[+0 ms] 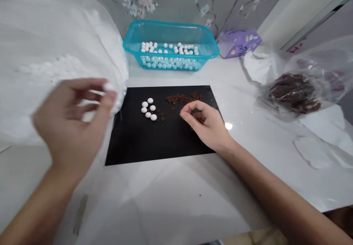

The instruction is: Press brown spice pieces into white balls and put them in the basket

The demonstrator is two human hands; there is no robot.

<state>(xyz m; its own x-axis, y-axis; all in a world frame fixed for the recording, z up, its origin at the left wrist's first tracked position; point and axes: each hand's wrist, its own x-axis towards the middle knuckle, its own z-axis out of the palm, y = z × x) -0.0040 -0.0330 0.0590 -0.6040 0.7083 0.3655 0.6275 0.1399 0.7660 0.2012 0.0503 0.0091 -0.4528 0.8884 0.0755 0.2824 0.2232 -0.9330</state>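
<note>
- Blue plastic basket (171,61): many small white balls inside, at the back of the table (171,197).
- White bag (55,24), left: more white balls show in it.
- Clear plastic bag (296,90), right: dark brown clump.
- Black mat (154,145): six white balls (153,117) around brown crumbs, more crumbs behind.
- Left hand (74,127): blurred, fingers clamped on a white ball (109,87), partly blocking the white bag.
- Right hand (211,127): over the mat, fingertips together; contents unclear.
</note>
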